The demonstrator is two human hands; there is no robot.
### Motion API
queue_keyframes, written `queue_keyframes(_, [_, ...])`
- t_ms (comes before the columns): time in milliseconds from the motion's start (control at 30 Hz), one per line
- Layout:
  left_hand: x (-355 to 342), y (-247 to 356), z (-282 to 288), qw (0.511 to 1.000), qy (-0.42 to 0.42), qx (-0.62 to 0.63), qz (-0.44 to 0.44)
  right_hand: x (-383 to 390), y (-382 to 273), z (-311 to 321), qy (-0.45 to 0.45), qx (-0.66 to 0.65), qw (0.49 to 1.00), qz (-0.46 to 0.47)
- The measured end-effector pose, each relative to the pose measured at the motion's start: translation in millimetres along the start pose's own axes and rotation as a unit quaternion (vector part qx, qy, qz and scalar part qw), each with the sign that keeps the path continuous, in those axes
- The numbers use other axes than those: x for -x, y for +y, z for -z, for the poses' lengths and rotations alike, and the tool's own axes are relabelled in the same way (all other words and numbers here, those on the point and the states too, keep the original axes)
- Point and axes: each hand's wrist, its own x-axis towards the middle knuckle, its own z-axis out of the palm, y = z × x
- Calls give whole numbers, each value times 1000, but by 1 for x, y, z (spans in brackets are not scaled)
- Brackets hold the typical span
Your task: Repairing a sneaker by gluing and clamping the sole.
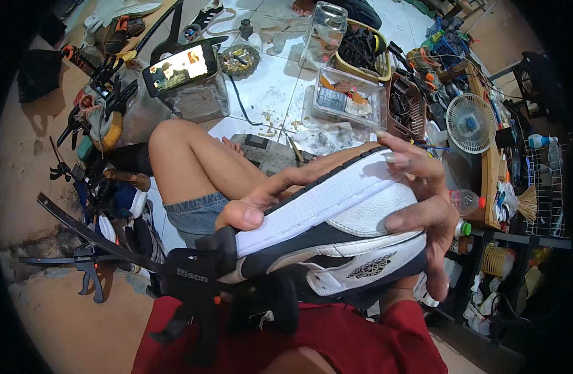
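Observation:
A white and black sneaker (370, 215) is held over my lap, tilted on its side with its white sidewall and dark outsole edge turned up. My left hand (264, 196) grips it near the heel, the thumb on the sidewall and the other fingers partly hidden behind the sole. Around the toe curls my right hand (433, 209), fingertips on the sole edge and the white upper. A black bar clamp (190, 274) sits at the heel, one pad against the sidewall; its long bar sticks out to the left. The clamp's lower jaw is partly lost in shadow.
A lit phone (180, 70) leans on a clear box (202, 100) beyond my knee. Clear tubs (349, 96) and a tool basket (383, 59) stand at the far right. A white fan (470, 123) is on the right. More clamps (87, 265) and shoes lie left.

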Motion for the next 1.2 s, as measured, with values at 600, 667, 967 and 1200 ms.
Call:
queue_keyframes(600, [1, -3, 2, 996, -39, 66, 36, -6, -17, -6, 41, 29, 997, -57])
queue_keyframes(667, [-2, 19, -22, 997, 19, 23, 77, -3, -15, -13, 91, 33, 992, -79])
queue_keyframes(967, [5, 26, -13, 971, 93, -37, 216, 3, 3, -21, 187, -31, 976, -105])
queue_keyframes(1200, [-6, 27, 13, 920, 114, -70, 369, 11, 29, -31, 118, -120, 986, -4])
